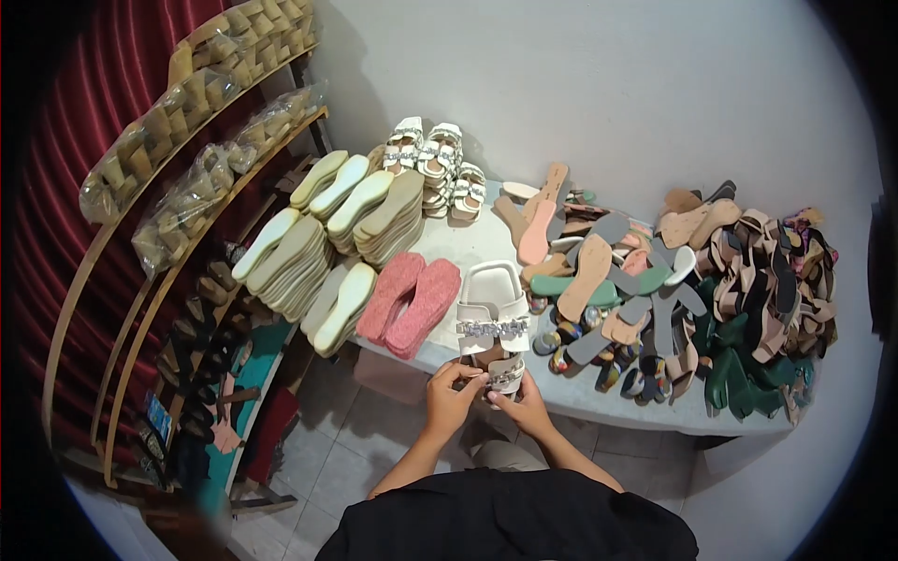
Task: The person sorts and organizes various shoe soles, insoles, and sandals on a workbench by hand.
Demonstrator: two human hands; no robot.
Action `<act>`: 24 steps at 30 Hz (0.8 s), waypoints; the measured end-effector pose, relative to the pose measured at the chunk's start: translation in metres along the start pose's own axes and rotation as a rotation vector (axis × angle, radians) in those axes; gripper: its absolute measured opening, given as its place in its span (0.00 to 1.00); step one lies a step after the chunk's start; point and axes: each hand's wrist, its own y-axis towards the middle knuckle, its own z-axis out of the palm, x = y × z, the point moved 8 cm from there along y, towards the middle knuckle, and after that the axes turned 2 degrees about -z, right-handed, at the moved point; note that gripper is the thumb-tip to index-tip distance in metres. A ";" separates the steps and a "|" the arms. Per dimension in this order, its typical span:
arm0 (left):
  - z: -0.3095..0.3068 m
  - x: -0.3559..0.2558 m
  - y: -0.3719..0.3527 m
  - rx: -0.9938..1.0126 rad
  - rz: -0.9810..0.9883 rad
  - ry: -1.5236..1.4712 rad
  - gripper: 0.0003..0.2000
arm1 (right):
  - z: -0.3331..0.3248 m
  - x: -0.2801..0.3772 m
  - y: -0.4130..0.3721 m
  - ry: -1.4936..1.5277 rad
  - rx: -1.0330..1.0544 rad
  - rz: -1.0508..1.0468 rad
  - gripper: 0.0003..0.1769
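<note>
A white sandal (506, 374) with a jewelled strap is held between both hands at the table's front edge. My left hand (456, 395) is closed, its thumb and fingertips at the sandal's strap. From the other side, my right hand (524, 408) grips the sandal's near end, thumb on top. Just beyond lies another white sandal (492, 282) with a jewelled strap, its near end close to the held one. To its left rest thick pink soles (409, 304). My hands partly cover the held sandal.
Stacks of cream soles (290, 266) fill the table's left side, with finished white sandals (440, 154) behind. Loose soles (586, 276) and a heap of shoe parts (762, 290) crowd the right. Shelves (164, 252) with bagged heels (192, 201) stand at left.
</note>
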 end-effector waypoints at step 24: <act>0.013 0.091 0.287 -0.030 -0.098 0.200 0.15 | -0.078 -0.106 0.541 -0.281 -0.178 0.328 0.36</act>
